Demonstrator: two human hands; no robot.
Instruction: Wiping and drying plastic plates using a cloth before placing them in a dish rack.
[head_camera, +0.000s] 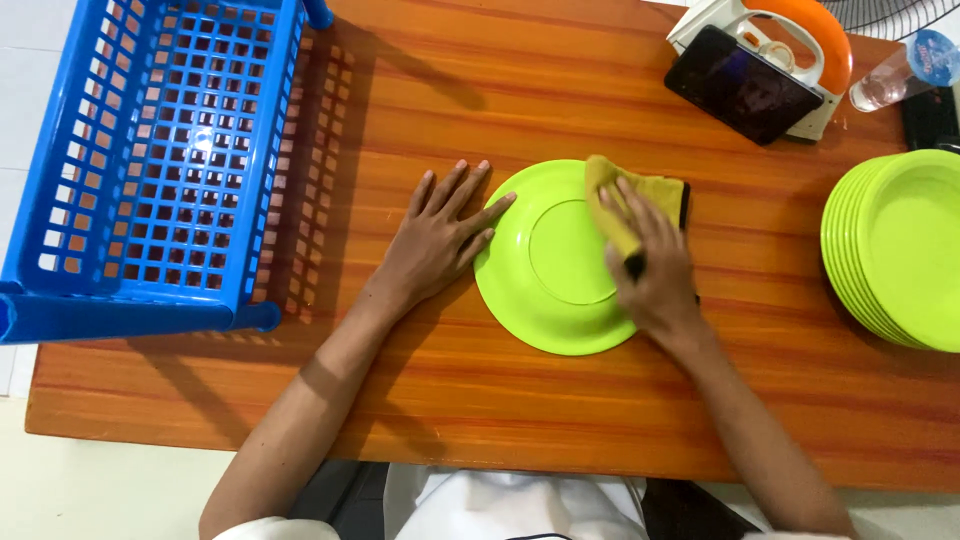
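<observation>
A lime-green plate (545, 270) lies upside down on the wooden table (480, 400). My left hand (435, 240) rests flat on the table with fingers spread, its fingertips touching the plate's left rim. My right hand (650, 265) presses a yellow cloth (620, 195) against the plate's right side. The cloth is folded and partly hangs past the rim onto the table.
A blue plastic lattice basket (150, 160) stands at the left end of the table. A stack of several lime-green plates (905, 250) sits at the right edge. At the back right are a dark phone (740, 85), an orange-and-white iron (800, 40) and a clear bottle (900, 70).
</observation>
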